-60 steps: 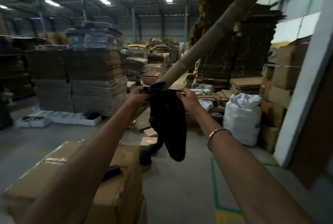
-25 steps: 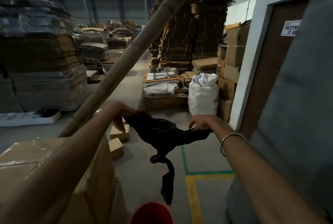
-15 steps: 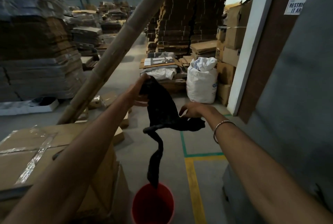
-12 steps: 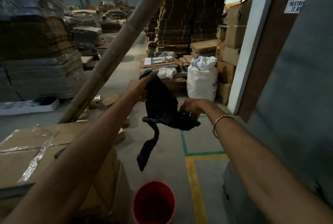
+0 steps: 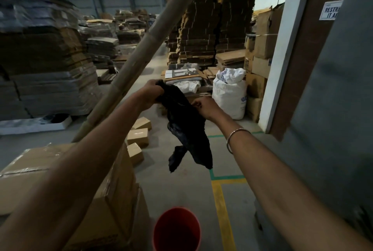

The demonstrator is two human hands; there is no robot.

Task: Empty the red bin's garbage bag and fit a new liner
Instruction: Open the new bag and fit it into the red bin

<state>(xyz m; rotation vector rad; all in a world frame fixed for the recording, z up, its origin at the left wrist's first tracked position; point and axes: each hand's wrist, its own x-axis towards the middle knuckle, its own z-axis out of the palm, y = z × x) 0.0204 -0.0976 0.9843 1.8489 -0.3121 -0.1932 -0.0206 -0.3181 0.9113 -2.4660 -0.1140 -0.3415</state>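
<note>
Both hands, left hand (image 5: 150, 94) and right hand (image 5: 204, 107), clenched on the black liner (image 5: 184, 125), red bin (image 5: 176, 230) down at 6 o'clock.

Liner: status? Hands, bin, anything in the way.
Left hand and right hand both grip the black liner, bunched, unopened. Red bin below, bare, liner hangs clear above it. Nothing blocking.

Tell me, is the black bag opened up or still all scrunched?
Scrunched. The black plastic bag hangs bunched and twisted between the left hand and right hand.
</note>
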